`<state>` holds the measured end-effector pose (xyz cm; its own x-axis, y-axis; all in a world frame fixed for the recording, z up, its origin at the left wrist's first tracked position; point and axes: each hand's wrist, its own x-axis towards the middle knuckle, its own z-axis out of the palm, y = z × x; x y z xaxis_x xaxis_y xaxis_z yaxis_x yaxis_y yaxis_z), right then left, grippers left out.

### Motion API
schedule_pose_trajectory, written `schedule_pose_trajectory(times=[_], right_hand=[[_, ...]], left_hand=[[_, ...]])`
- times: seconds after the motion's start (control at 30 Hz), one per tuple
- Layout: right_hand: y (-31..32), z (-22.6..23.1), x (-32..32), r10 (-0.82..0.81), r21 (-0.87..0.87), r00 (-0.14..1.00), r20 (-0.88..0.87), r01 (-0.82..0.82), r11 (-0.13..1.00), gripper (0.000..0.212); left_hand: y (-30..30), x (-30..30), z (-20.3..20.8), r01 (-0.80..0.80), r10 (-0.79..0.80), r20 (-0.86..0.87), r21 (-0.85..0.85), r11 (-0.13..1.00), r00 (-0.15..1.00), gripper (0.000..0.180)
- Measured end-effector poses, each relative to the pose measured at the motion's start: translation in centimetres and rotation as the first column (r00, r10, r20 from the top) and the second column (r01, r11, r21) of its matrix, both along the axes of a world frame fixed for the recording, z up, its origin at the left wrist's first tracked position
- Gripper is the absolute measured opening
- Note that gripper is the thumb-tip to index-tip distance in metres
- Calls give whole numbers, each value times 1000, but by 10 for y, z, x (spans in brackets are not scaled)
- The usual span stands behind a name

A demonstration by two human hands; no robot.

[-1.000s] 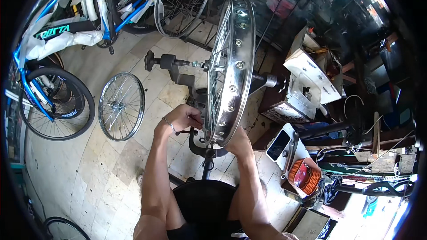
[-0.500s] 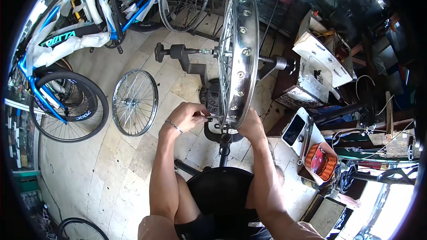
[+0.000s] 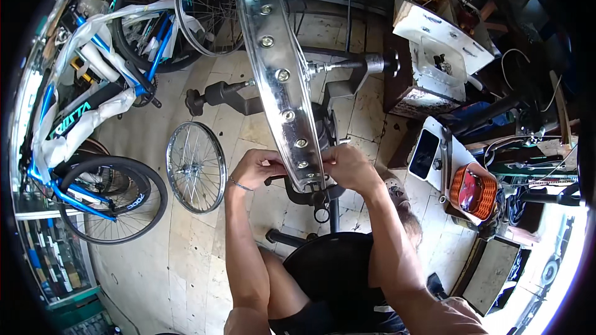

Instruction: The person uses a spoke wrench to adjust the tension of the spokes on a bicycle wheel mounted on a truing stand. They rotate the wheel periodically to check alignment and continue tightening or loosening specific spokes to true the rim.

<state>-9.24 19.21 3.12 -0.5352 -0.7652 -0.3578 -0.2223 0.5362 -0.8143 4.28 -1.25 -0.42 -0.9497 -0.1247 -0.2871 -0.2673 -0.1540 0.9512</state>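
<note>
In front of me, a bare silver wheel rim (image 3: 283, 80) stands upright in a dark metal truing stand (image 3: 226, 94). A row of spoke nipples runs along its outer face. At the lower left side of the rim, my left hand (image 3: 256, 167) has its fingers curled in, with the tips hidden behind the rim. My right hand (image 3: 352, 166) is closed at the opposite side, its thumb and fingertips pinched together close to the rim's edge. I cannot make out what either hand holds.
A second spoked wheel (image 3: 196, 167) lies on the tiled floor. Left stands a blue bicycle frame (image 3: 104, 43) wrapped in white padding. On the right, a phone (image 3: 424, 154) and an orange basket (image 3: 473, 191) sit near a white drawer box (image 3: 444, 53). A black round seat (image 3: 329, 279) is below.
My view has tilted and shifted, so the rim now leans across the picture. My right hand has gone from lying along the rim to a pinch beside it; my left hand stays near the rim.
</note>
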Motion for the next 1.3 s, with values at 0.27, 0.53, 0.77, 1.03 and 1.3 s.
schedule_pose_trajectory(times=[0.27,0.53,0.77,1.03,1.3], right_hand=[[1,-6,3,-81,-14,991,105,83,996,19],[3,0,3,-79,-23,989,121,83,996,19],[-3,-1,12,-141,-33,984,107,146,989,18],[-3,-18,8,-39,-82,999,6,39,996,18],[1,0,0,-94,-110,987,130,108,988,21]], left_hand=[[-34,5,-87,-53,64,72,-152,987,995,15],[-34,-14,-91,-137,113,221,98,986,969,21],[5,-22,-2,-95,104,351,-42,995,931,21],[60,4,45,97,-39,91,-972,215,995,18],[14,7,8,-8,34,60,-390,921,998,10]])
